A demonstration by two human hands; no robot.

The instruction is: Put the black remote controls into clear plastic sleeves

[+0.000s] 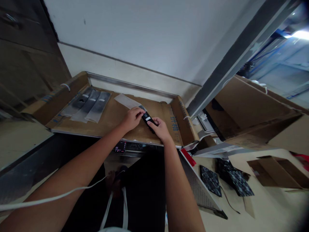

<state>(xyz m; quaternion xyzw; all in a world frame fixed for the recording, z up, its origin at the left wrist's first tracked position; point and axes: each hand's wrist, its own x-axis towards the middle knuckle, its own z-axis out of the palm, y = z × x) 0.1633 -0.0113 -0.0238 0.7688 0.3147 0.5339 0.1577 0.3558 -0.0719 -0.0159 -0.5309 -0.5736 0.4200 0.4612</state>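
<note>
A long, narrow black item with a white label lies slanted between my hands, over a cardboard-lined tray. Its kind is not clear. My right hand is closed round its near end, thumb on top. The fingers of my left hand pinch at its far end, where it meets a frosted plastic sleeve. That far end seems to be inside the sleeve's mouth, though fingers partly hide it. On the tray's left, three filled plastic sleeves with dark contents lie side by side, slightly overlapping.
Folded cardboard walls edge the tray, with a pale wall panel behind it. A large open carton stands at right. Dark patterned pieces and a smaller carton lie on the floor. A white cable crosses my left forearm.
</note>
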